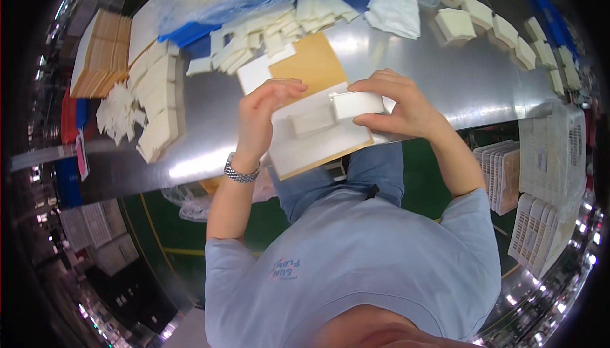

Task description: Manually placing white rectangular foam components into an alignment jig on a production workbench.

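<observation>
My right hand (pixel 403 103) grips a small white rectangular box-like piece (pixel 359 104) between thumb and fingers, just above a sheet. The white sheet (pixel 318 148) with a tan edge lies at the front edge of the metal table. A pale, flat rectangular shape (pixel 311 121) shows on the sheet beside the held piece. My left hand (pixel 264 109) is raised at the sheet's left side, fingers loosely bent and apart from the held piece; nothing shows in it. Just beyond is a tan sheet (pixel 311 62) partly over a white one.
Small cream pieces (pixel 267 33) lie heaped behind the sheets, below a plastic-lined blue tray (pixel 184 33). Stacked tan-edged sheets (pixel 105 55) and rows of cream blocks (pixel 159 106) stand left. A white cloth (pixel 394 14) and cream blocks (pixel 456 25) sit at right, plastic crates (pixel 549 157) below.
</observation>
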`<state>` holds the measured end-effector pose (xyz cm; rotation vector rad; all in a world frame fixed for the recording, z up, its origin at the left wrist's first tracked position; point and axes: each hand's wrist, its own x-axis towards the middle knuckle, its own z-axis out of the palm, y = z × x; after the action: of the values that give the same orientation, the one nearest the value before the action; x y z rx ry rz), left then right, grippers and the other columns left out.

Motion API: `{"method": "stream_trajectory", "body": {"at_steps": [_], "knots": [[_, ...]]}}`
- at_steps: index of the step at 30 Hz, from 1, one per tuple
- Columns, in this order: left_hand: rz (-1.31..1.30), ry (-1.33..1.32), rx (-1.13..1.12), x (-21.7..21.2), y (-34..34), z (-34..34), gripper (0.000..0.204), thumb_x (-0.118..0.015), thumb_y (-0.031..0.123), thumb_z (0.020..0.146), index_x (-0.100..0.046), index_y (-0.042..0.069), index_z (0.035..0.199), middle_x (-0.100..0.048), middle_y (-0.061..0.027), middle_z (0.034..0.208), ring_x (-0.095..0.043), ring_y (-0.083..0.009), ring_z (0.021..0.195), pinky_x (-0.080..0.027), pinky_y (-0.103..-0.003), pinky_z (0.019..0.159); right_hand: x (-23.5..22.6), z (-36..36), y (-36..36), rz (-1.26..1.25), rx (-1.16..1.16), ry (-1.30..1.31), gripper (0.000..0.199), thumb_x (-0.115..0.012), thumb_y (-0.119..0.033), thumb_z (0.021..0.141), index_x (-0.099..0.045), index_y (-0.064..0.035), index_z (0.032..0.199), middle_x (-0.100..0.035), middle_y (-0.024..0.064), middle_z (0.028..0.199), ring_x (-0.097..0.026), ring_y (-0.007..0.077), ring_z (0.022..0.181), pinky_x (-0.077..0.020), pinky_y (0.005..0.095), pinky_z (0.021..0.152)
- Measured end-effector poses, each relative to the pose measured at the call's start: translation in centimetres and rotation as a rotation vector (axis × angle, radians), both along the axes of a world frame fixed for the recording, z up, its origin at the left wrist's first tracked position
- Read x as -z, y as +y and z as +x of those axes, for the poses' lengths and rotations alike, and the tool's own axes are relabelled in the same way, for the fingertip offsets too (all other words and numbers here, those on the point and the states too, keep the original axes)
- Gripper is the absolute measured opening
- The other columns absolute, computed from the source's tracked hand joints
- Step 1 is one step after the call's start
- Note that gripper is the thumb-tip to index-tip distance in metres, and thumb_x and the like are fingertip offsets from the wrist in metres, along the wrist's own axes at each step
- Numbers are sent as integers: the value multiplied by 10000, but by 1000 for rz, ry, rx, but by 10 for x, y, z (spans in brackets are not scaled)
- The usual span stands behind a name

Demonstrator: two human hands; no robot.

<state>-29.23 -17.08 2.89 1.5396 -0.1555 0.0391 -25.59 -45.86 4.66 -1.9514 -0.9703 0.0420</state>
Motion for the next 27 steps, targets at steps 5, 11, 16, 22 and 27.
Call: {"method": "stream_trajectory", "body": {"at_steps": [5, 11, 16, 22, 27], "knots": [[517, -25, 194, -21, -71, 84, 258, -610, 188, 975, -723, -30, 896, -745, -179, 991, -698, -260, 934, -531, -347, 863, 25, -8, -55, 100, 298, 214, 449, -828, -150, 783, -700, -31, 1196, -712, 107, 1071, -665, 236, 999, -499, 349, 910], [1029, -350, 110, 34, -147, 183, 249, -667, 215, 875, -731, 15, 1008, -710, -215, 1072, -676, -385, 1007, -543, -468, 855, 50, 17, -102, 207, 504, 406, 451, -814, -168, 819, -692, -37, 1234, -696, 72, 1180, -631, 180, 1115, -488, 320, 954], [1165, 41, 67, 57, -162, 224, 334, -719, 252, 832, -730, -3, 1048, -745, -186, 1017, -711, -357, 915, -557, -404, 833, 61, 53, -127, 216, 427, 441, 448, -813, -177, 840, -687, -35, 1245, -684, 52, 1171, -626, 164, 1069, -485, 315, 941], [508, 326, 124, 62, -148, 218, 286, -754, 251, 835, -715, 3, 973, -729, -146, 855, -720, -252, 766, -570, -362, 744, 67, 102, -128, 128, 398, 447, 447, -815, -186, 849, -683, -31, 1247, -661, 48, 1187, -610, 159, 1078, -486, 310, 943], [285, 522, 81, 53, -148, 202, 323, -794, 241, 879, -686, -21, 1033, -723, -68, 857, -673, -135, 701, -513, -277, 612, 75, 139, -113, 208, 289, 453, 446, -812, -162, 850, -673, -12, 1246, -644, 59, 1233, -604, 174, 1119, -478, 322, 995]]}}
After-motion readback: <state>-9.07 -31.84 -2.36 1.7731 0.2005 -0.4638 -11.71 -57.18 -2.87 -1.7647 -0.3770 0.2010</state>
